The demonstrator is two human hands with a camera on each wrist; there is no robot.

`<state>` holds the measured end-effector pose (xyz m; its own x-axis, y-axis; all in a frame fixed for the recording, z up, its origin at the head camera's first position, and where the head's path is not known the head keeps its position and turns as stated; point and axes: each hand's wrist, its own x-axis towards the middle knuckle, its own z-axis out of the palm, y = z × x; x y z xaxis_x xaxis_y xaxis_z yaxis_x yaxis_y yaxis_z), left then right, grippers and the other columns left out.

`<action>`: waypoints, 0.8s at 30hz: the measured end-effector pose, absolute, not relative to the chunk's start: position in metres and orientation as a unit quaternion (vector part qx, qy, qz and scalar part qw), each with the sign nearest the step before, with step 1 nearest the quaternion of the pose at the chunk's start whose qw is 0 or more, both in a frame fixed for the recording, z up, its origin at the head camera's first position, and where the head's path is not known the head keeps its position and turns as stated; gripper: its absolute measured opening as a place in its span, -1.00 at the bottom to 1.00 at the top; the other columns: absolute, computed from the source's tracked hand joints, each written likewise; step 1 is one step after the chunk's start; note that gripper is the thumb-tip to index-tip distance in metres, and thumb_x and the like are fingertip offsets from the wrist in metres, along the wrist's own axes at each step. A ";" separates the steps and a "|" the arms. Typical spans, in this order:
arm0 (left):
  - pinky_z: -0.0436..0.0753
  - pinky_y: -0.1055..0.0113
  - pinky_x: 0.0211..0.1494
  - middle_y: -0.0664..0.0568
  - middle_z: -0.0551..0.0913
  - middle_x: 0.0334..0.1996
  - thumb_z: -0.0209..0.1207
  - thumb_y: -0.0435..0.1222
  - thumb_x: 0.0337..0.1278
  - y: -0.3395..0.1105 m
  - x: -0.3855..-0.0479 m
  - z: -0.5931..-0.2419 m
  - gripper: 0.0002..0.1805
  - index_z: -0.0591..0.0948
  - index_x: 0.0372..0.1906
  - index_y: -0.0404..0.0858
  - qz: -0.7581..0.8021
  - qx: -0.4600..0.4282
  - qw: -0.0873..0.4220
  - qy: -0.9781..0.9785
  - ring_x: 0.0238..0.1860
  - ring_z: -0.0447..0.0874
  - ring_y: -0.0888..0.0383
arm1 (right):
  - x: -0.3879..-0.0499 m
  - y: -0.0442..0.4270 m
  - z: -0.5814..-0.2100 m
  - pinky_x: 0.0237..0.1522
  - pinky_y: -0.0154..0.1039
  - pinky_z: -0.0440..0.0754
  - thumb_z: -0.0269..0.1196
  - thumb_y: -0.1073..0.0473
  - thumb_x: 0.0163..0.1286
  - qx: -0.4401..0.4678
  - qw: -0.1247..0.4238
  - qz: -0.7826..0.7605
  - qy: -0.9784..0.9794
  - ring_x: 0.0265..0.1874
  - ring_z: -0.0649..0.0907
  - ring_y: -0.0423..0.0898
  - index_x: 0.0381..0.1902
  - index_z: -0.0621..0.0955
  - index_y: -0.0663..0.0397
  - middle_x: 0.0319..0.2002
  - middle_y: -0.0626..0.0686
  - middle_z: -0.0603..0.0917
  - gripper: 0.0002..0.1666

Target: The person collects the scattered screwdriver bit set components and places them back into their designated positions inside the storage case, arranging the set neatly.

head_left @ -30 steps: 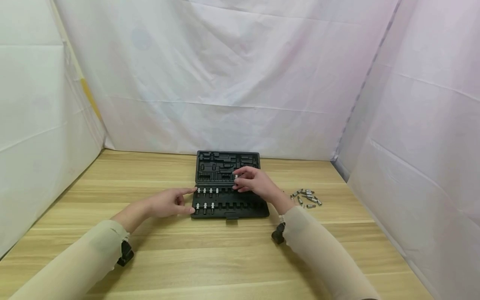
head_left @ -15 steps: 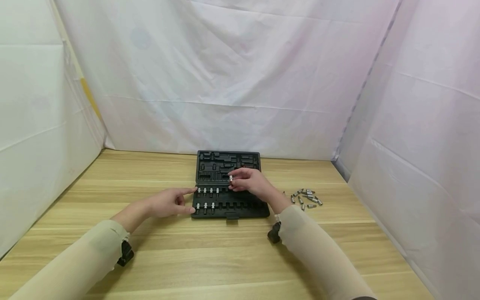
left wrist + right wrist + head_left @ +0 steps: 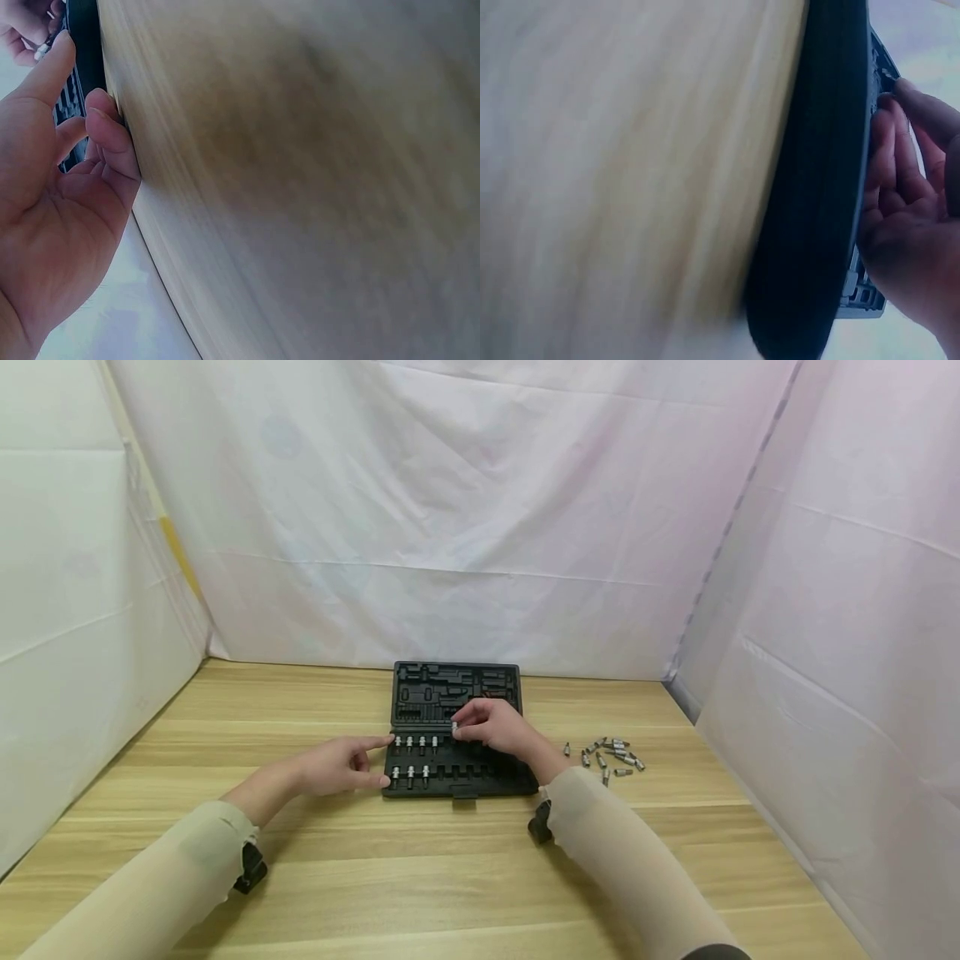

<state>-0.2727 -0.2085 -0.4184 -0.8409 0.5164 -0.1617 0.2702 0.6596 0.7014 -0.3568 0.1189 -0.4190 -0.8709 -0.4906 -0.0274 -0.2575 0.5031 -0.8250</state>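
Observation:
A black tool case (image 3: pixel 501 788) lies unfolded on the wooden table. Silver bit sockets (image 3: pixel 410 772) stand upright in the left parts of its two rows of slots. My right hand (image 3: pixel 501 727) pinches one bit socket (image 3: pixel 453 727) between thumb and fingers, over the back row just right of the filled slots. My left hand (image 3: pixel 336 767) touches the case's left edge with an outstretched index finger and thumb. In the left wrist view the left palm (image 3: pixel 71 217) shows beside the case. The right wrist view shows the right fingers (image 3: pixel 904 161) behind the dark case side.
Several loose bit sockets (image 3: pixel 601 761) lie scattered on the table (image 3: pixel 420 877) to the right of the case. Moulded recesses fill the raised lid half (image 3: pixel 435 681) at the back. White cloth walls (image 3: pixel 465 518) enclose the table's rear and sides.
My right hand has moved left and slightly down with the bit socket, from over the lid's lower right toward the back row. The left hand has stayed at the case edge.

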 end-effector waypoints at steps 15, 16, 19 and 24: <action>0.62 0.32 -0.21 -0.03 0.67 -0.20 0.41 -0.01 0.46 -0.208 -0.273 -0.420 -0.04 0.23 0.75 -0.23 0.343 0.222 0.172 0.896 -0.25 0.55 0.12 | -0.365 0.109 -0.422 0.12 -0.04 0.75 0.49 0.08 0.51 -0.213 0.145 -0.385 0.886 -0.01 0.75 -0.08 0.07 0.80 -0.05 -0.02 -0.01 0.82 -0.77; 0.62 0.33 -0.21 -0.03 0.66 -0.21 0.41 -0.01 0.46 -0.208 -0.273 -0.420 -0.04 0.23 0.75 -0.22 0.344 0.219 0.172 0.897 -0.25 0.55 0.12 | -0.365 0.108 -0.422 0.10 -0.05 0.74 0.50 0.08 0.51 -0.213 0.145 -0.383 0.887 -0.03 0.74 -0.09 0.06 0.80 -0.05 -0.04 -0.01 0.82 -0.77; 0.61 0.32 -0.22 -0.03 0.66 -0.22 0.42 -0.01 0.45 -0.208 -0.274 -0.420 -0.04 0.24 0.75 -0.24 0.345 0.224 0.168 0.896 -0.25 0.55 0.12 | -0.365 0.107 -0.421 0.03 -0.09 0.71 0.50 0.08 0.51 -0.216 0.146 -0.379 0.888 -0.11 0.72 -0.10 0.04 0.81 -0.06 -0.12 -0.02 0.81 -0.78; 0.61 0.33 -0.21 -0.02 0.66 -0.22 0.42 0.00 0.45 -0.209 -0.275 -0.420 -0.04 0.25 0.75 -0.23 0.344 0.225 0.169 0.896 -0.26 0.55 0.13 | -0.364 0.105 -0.420 -0.04 -0.15 0.66 0.50 0.10 0.51 -0.226 0.150 -0.361 0.892 -0.21 0.69 -0.12 -0.02 0.83 -0.06 -0.23 -0.04 0.81 -0.85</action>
<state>-0.2746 -0.2089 -0.4204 -0.8420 0.5189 -0.1477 0.2871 0.6626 0.6918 -0.3645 0.1049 -0.4204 -0.8526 -0.5119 -0.1048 -0.2947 0.6367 -0.7126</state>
